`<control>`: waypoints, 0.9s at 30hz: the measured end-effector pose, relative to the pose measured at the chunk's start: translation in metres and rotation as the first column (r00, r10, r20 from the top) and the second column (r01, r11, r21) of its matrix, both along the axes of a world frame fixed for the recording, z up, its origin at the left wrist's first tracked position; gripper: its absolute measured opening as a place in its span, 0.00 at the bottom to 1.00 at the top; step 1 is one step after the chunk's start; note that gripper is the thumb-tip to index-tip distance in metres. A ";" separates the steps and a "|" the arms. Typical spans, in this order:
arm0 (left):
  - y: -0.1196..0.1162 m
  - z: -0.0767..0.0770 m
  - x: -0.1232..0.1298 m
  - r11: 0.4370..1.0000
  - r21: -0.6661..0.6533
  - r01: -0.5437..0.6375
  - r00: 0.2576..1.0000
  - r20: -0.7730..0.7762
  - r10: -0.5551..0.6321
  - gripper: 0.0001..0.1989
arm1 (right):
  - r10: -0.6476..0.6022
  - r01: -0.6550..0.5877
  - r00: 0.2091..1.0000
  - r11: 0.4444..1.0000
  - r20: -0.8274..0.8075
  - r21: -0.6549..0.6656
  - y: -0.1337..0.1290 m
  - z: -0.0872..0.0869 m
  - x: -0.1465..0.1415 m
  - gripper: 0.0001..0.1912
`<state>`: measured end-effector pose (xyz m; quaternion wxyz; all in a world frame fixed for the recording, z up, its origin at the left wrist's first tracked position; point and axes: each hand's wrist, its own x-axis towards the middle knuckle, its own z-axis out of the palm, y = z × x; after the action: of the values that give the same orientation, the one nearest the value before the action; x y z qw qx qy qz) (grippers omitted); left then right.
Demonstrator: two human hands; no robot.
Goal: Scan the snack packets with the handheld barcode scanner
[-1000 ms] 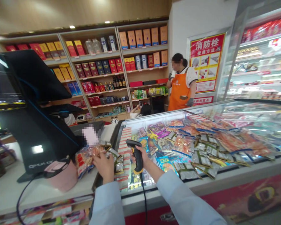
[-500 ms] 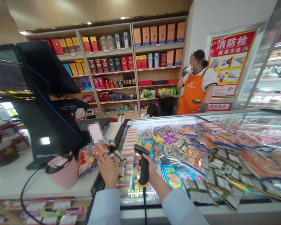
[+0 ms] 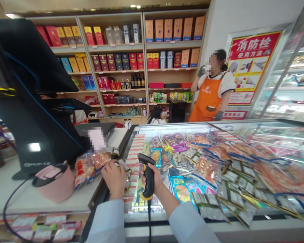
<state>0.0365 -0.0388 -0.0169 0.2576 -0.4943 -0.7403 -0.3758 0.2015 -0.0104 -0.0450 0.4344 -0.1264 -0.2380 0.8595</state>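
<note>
Almost nothing has moved in half a second, so the scanner is still apart from the bag. The big freezer (image 3: 172,228) stands beside the white desk (image 3: 83,196). Near the desk's edge lies an orange snack bag (image 3: 87,165). The left hand (image 3: 114,178) bends by its end; I can't tell if its grip holds anything. The right hand (image 3: 155,178) holds the black scanner (image 3: 149,179), with open room between both hands.

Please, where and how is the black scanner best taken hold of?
Probably by the handle of the scanner, coming from the person's right, as the right grip does. The handle is slim and stands nearly upright below the longer head, so it should be easy to wrap around; the cable leaves at the bottom, clear of the hold.
</note>
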 end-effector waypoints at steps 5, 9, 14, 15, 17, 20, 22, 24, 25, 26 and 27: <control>-0.006 0.013 0.008 0.993 0.082 0.082 0.997 0.005 -0.083 0.17 | 0.011 -0.010 1.000 0.999 0.027 -0.042 -0.003 0.009 -0.001 0.18; -0.005 0.017 0.009 0.995 0.022 0.099 0.995 -0.003 -0.099 0.18 | 0.002 -0.003 1.000 0.999 -0.017 -0.047 -0.007 0.021 0.004 0.17; 0.000 0.010 0.002 0.996 -0.010 0.091 0.996 -0.012 -0.091 0.19 | -0.147 0.143 0.987 0.988 -0.064 -0.064 -0.005 0.035 0.019 0.15; 0.001 0.009 0.000 0.996 -0.013 0.090 0.996 -0.006 -0.090 0.19 | -0.182 0.177 0.980 0.982 -0.079 -0.059 -0.005 0.040 0.024 0.15; 0.004 0.007 -0.006 0.995 -0.009 0.098 0.995 0.027 -0.098 0.19 | -0.227 0.224 0.968 0.974 -0.105 -0.034 -0.007 0.051 0.037 0.15; 0.009 0.012 -0.007 0.992 0.031 0.122 0.987 0.098 -0.124 0.16 | -0.303 0.310 0.943 0.950 -0.138 0.031 -0.015 0.069 0.068 0.14; 0.011 0.018 0.003 0.983 0.076 0.166 0.975 0.134 -0.176 0.14 | -0.354 0.369 0.924 0.925 -0.145 0.092 -0.023 0.079 0.095 0.14; 0.012 0.026 0.025 0.956 0.110 0.272 0.945 0.159 -0.287 0.13 | -0.405 0.423 0.904 0.891 -0.135 0.164 -0.031 0.085 0.126 0.13; 0.013 0.030 0.041 0.931 0.118 0.347 0.916 0.169 -0.363 0.12 | -0.430 0.446 0.895 0.872 -0.120 0.203 -0.035 0.086 0.143 0.13; 0.014 0.032 0.060 0.894 0.117 0.432 0.877 0.177 -0.447 0.12 | -0.465 0.477 0.879 0.847 -0.108 0.236 -0.039 0.087 0.160 0.13; 0.015 0.034 0.081 0.848 0.108 0.519 0.829 0.176 -0.530 0.12 | -0.500 0.505 0.861 0.823 -0.091 0.259 -0.042 0.086 0.176 0.14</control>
<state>0.1172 -0.0240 0.0166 0.0830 -0.6309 -0.5873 -0.5001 0.3776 -0.0527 0.0410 0.6607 -0.1151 -0.3089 0.6744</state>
